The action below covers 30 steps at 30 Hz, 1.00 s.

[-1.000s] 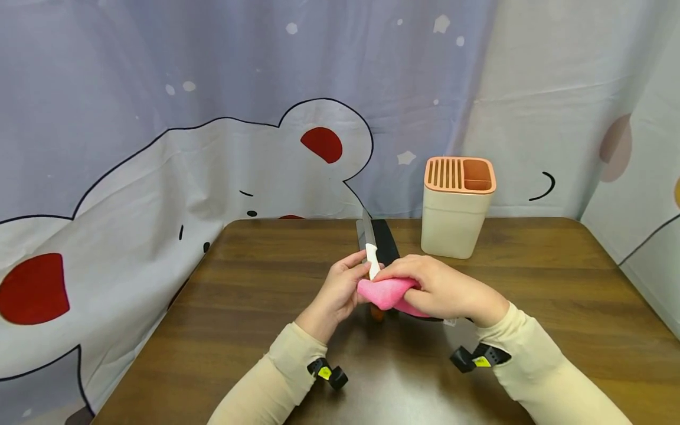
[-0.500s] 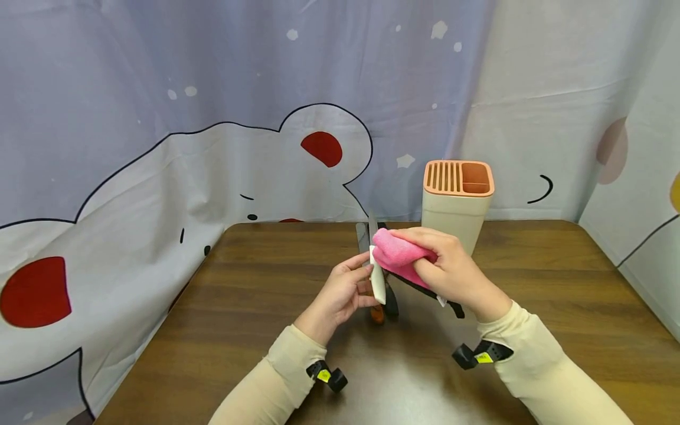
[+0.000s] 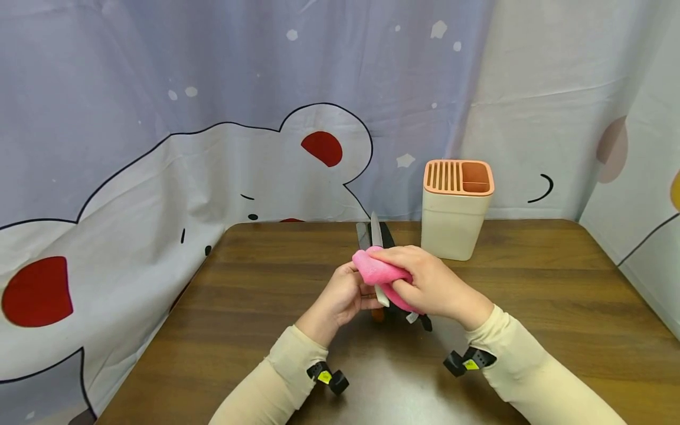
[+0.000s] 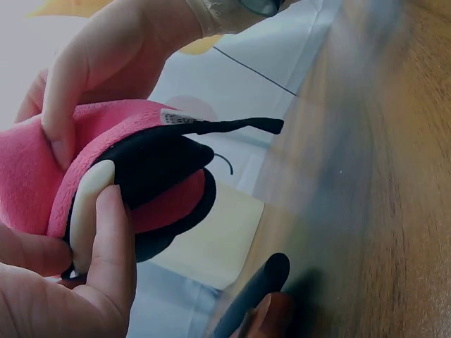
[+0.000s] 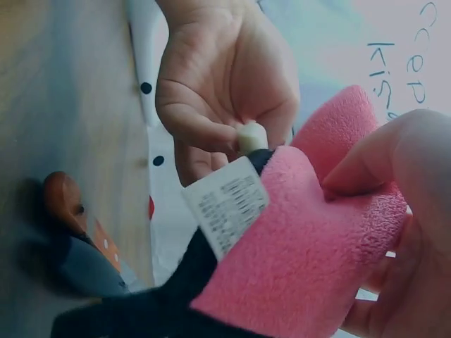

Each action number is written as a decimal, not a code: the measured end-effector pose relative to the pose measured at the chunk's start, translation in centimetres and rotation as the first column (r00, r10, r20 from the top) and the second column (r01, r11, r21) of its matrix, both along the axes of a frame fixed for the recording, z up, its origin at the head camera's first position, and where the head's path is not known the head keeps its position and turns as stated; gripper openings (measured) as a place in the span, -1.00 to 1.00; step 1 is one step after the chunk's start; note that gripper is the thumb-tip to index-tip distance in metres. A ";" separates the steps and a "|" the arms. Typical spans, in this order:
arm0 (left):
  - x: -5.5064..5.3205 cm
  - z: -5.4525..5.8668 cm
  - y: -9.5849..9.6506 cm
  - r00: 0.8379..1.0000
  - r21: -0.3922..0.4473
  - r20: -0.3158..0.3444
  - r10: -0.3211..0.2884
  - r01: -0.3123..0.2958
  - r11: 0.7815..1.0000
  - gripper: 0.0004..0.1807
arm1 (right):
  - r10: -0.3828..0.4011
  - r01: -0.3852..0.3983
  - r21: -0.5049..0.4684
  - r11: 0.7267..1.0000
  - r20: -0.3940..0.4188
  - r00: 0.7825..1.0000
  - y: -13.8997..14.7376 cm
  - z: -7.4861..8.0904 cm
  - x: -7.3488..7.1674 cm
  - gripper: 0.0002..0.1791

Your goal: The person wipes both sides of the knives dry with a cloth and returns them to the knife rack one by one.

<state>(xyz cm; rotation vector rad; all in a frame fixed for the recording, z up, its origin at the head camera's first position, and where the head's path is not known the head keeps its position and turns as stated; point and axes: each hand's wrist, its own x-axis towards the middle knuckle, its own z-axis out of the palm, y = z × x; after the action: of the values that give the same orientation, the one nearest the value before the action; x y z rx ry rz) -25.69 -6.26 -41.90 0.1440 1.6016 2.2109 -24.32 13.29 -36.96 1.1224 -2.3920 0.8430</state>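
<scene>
A knife with a white handle (image 3: 382, 297) points its blade (image 3: 376, 229) away from me above the table. My left hand (image 3: 339, 297) holds it by the handle, which shows between thumb and finger in the left wrist view. My right hand (image 3: 438, 286) grips a pink cloth (image 3: 378, 269) with black edging and presses it over the upper handle, hiding that part. A white label (image 5: 229, 204) hangs from the cloth. Under the hands lie other knives, one with a brown handle (image 5: 63, 201) and one with a dark handle (image 5: 88, 271).
A cream knife holder (image 3: 451, 227) with an orange slotted top stands upright at the back of the wooden table (image 3: 255, 283), right of the hands. A silver blade (image 3: 363, 235) and a black blade (image 3: 387, 236) lie behind the held knife. A patterned curtain (image 3: 239, 171) hangs behind.
The right hand moved the cloth up from the handle toward the blade, then back down and left over the handle. The left hand stays nearly in place, still holding the knife.
</scene>
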 end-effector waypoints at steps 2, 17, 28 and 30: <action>0.0 0.1 0.0 1.000 0.002 0.004 0.001 -0.001 1.000 -0.59 | 0.015 -0.015 0.008 1.000 0.017 1.000 0.2 0.2 0.0 -0.46; -0.5 0.0 -0.6 0.998 0.043 0.040 0.049 -0.051 0.998 -0.44 | 0.190 -0.211 0.066 0.975 0.238 0.952 2.0 1.4 0.4 -0.38; -0.4 0.0 -0.5 0.999 0.036 0.020 0.026 -0.026 0.999 -0.47 | 0.125 -0.090 -0.141 0.986 0.267 0.956 4.2 2.3 -0.7 -0.45; -0.3 0.0 -0.4 1.000 0.030 0.020 0.018 -0.019 0.999 -0.48 | 0.059 -0.010 -0.202 0.979 0.238 0.969 4.4 2.2 -1.0 -0.48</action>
<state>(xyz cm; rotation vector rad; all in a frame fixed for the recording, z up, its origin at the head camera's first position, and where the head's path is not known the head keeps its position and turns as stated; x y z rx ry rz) -25.99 -6.65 -41.92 0.1156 1.5659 2.2436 -25.30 17.65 -34.80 1.0363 -2.4154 1.2674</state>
